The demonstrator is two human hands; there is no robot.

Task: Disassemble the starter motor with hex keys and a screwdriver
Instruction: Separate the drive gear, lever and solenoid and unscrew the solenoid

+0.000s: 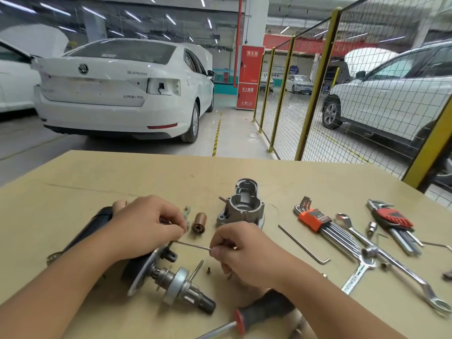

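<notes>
Partly stripped starter motor (137, 260) lying on its side at the near left of the bench (97, 172), its black body under the left forearm, its geared shaft pointing toward the near edge. The left hand (144, 223) rests on the motor with fingers curled, pinching something small at the fingertips; what it is cannot be told. The right hand (242, 250) pinches the long arm of a hex key (193, 245), whose tip reaches the motor's mounting plate. The step in hand appears to be loosening a screw at that plate; the next move probably calls for steadying the body while the key is turned, then lifting out the freed screw. Already off and set just beyond the hands: the grey drive-end housing (244, 206) and a copper-coloured sleeve (199, 222). A loose hex key (303, 244) lies right of the right hand, with two hex key sets (325, 228) and spanners (391, 263) farther right. A screwdriver (247, 319) lies at the near edge, under the right forearm. Open bench lies far and left; the right is crowded.
</notes>
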